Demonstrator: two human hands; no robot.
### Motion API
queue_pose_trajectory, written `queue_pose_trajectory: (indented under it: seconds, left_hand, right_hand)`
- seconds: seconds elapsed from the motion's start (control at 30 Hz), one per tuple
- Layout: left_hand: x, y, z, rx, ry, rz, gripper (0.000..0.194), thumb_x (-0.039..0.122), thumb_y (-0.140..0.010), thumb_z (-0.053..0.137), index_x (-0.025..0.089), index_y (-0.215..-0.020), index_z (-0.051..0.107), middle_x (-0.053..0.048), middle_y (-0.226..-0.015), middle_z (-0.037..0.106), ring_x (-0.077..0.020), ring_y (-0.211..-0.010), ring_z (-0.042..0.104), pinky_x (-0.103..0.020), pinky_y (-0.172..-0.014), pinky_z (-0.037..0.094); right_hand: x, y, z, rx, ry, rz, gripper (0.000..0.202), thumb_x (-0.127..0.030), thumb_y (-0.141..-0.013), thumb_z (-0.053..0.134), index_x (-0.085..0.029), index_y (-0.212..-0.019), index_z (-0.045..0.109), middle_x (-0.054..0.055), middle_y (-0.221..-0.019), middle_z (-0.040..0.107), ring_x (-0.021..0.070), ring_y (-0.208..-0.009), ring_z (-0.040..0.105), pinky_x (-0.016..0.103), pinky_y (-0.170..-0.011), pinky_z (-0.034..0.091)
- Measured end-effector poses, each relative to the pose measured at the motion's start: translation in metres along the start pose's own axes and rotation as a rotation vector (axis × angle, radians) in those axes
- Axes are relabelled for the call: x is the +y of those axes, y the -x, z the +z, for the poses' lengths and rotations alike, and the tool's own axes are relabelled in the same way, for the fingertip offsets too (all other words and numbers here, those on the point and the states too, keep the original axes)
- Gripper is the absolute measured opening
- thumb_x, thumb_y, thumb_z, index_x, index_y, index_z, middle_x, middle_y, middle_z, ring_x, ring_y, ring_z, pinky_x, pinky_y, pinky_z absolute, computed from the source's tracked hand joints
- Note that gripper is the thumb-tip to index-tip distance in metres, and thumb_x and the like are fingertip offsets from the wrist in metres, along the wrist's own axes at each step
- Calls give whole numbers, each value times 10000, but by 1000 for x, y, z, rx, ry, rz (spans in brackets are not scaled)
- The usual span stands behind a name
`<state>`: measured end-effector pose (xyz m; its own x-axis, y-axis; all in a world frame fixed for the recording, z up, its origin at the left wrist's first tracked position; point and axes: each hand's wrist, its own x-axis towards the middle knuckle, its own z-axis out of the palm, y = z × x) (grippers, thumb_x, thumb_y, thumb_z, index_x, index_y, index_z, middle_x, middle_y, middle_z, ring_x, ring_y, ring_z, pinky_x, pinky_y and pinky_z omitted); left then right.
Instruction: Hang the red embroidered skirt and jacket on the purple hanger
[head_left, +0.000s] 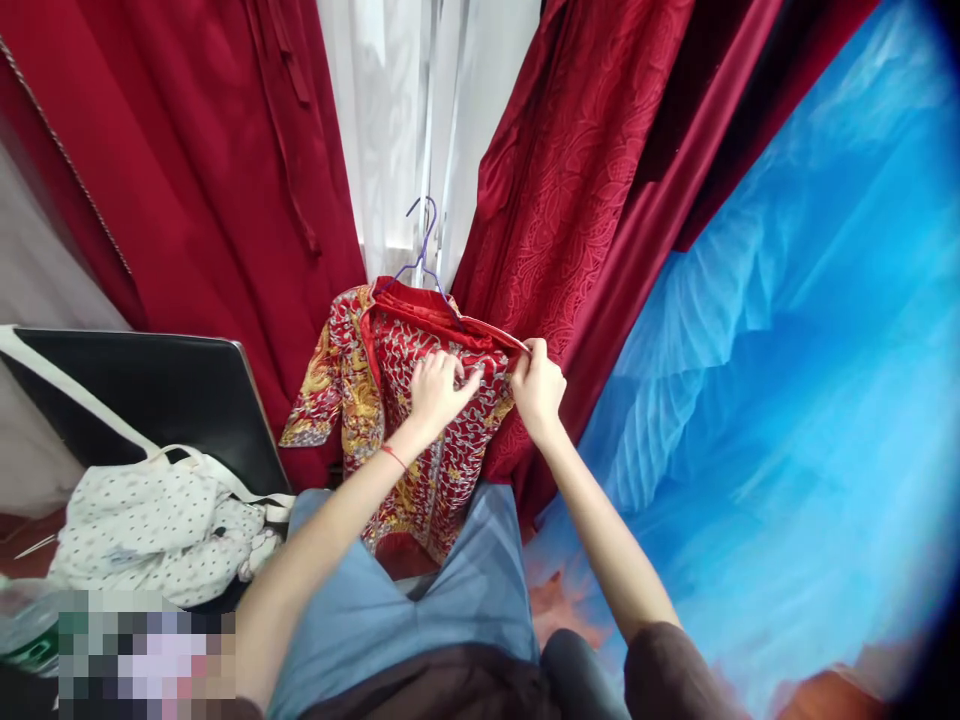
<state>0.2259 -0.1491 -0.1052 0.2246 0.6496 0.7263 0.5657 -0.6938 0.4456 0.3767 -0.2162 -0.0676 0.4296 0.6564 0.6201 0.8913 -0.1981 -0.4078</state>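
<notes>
A red jacket point(360, 410) with gold and silver embroidery hangs on a thin purple hanger point(426, 245) in front of my knees. My right hand point(538, 385) pinches the edge of its collar or front opening and holds it out to the right. Over the patterned front lies my left hand point(442, 390), fingers bent and thumb apart, touching or just above the cloth; nothing shows in its grasp. The jacket's lower part hangs down between my legs.
Red garments point(555, 220) hang on both sides of a white curtain point(375, 120). At left are a black chair back point(150, 390) and a dotted white bag point(150, 520). Blue tulle-like fabric point(750, 400) fills the right.
</notes>
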Motion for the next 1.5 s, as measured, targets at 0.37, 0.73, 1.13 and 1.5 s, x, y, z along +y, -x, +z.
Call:
queue_pose_trajectory:
  seconds: [0.37, 0.73, 1.13, 1.5]
  left_hand:
    - [20, 11, 16, 81, 142, -166, 311, 422, -811, 727, 258, -778, 465, -83, -884, 638, -258, -906, 620, -373, -746, 438]
    - [20, 22, -10, 36, 102, -202, 332, 287, -807, 676, 256, -699, 363, -21, -736, 604, -201, -697, 576, -333, -654, 394]
    - [2, 45, -28, 119, 114, -188, 234, 222, -803, 606, 243, -712, 391, 34, -684, 515, -141, -625, 500, -273, -649, 399]
    - [-17, 73, -37, 172, -59, -351, 188, 203, -779, 640, 232, -774, 454, 52, -669, 526, -137, -648, 541, -241, -603, 321]
  right_hand:
    - [-12, 40, -9, -140, -566, -55, 337, -173, -791, 456, -224, -1118, 521, 19, -833, 640, 191, -734, 633, 304, -724, 516]
    - [-36, 81, 22, -27, -629, 37, 429, -180, -815, 431, -190, -1231, 538, 98, -1058, 687, 217, -888, 649, 322, -795, 526]
    - [-19, 88, 30, -156, -1002, 16, 518, -113, -738, 456, -170, -1211, 659, 64, -1059, 714, 192, -921, 647, 336, -888, 543]
    - [9, 83, 22, 272, -528, -201, 596, 1, -789, 338, -192, -1249, 665, 94, -1031, 670, 199, -988, 624, 379, -946, 517]
